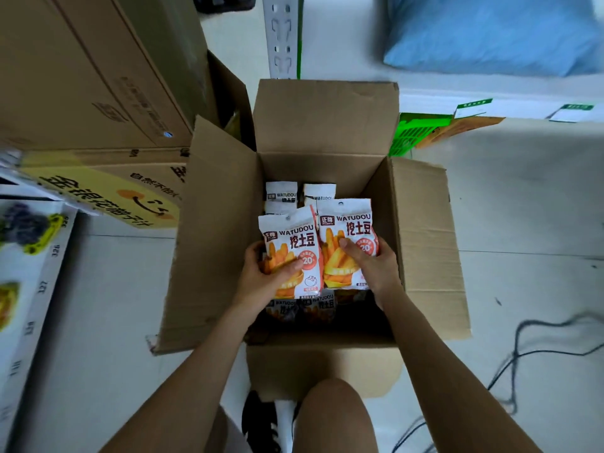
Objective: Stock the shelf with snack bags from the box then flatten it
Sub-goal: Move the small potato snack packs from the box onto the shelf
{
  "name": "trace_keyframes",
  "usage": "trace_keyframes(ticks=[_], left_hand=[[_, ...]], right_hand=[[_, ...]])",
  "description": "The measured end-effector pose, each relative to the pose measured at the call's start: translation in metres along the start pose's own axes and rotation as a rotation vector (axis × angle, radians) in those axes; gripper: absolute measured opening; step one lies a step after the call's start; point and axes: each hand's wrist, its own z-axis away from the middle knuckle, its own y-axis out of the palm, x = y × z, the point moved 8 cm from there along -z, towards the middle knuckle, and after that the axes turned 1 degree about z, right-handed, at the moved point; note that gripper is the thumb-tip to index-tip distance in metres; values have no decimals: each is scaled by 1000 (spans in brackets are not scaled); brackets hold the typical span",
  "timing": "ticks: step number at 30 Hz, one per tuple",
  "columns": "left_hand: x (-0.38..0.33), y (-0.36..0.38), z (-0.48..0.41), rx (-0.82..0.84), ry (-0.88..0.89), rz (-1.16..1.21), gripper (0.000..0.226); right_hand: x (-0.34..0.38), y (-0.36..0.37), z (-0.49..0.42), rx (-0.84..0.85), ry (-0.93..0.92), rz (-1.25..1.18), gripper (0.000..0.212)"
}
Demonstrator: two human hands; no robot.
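Well, from where I stood the person was crouched over the open cardboard box (421,230) on the floor (523,197), both bare arms reaching down into it. The left hand (261,276) had its fingers (253,253) curled round the left edge of one white-and-orange snack bag (289,238), with the thumb laid across the printed fries on its front. The right hand (371,268) gripped a second snack bag (351,223) the same way, thumb pressed on the front and the other fingers wrapped round its right edge. Both bags stood upright side by side, their edges touching, held above the stock beneath but within the box walls. Behind them, against the far wall, more bags of the same kind (281,192) stood on end, and darker ones (305,307) lay in shadow under the hands. All four flaps were open. Just beyond the far flap rose a grey perforated shelf post (282,34), with the shelf (457,93) running off to the right and a blue sack (490,31) past its edge. A green basket (415,132) sat by the box's far right corner. Big brown cartons (81,67) were stacked to the left, and a dark cable (529,341) trailed across the floor on the right.
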Motion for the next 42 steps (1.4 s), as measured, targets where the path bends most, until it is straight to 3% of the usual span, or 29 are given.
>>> trace_keyframes(ticks=[5, 10, 17, 23, 29, 37, 42], left_hand=[[-30, -14, 55, 38, -37, 11, 59], [-53, -37, 109, 93, -79, 28, 92], [-99, -74, 193, 83, -41, 5, 60], [-120, -95, 241, 89, -29, 1, 63], [-138, -104, 259, 90, 12, -23, 66], [-148, -104, 280, 86, 43, -31, 82], [-159, -98, 313, 57, 58, 1, 71]], right_hand=[[33, -8, 60, -18, 26, 27, 65], [71, -10, 120, -26, 18, 67, 63], [116, -3, 205, -11, 14, 106, 67], [139, -2, 263, -18, 16, 82, 63], [147, -5, 288, -66, 23, 73, 82], [162, -19, 315, -95, -14, 52, 60], [171, -34, 338, -81, -47, 29, 48]])
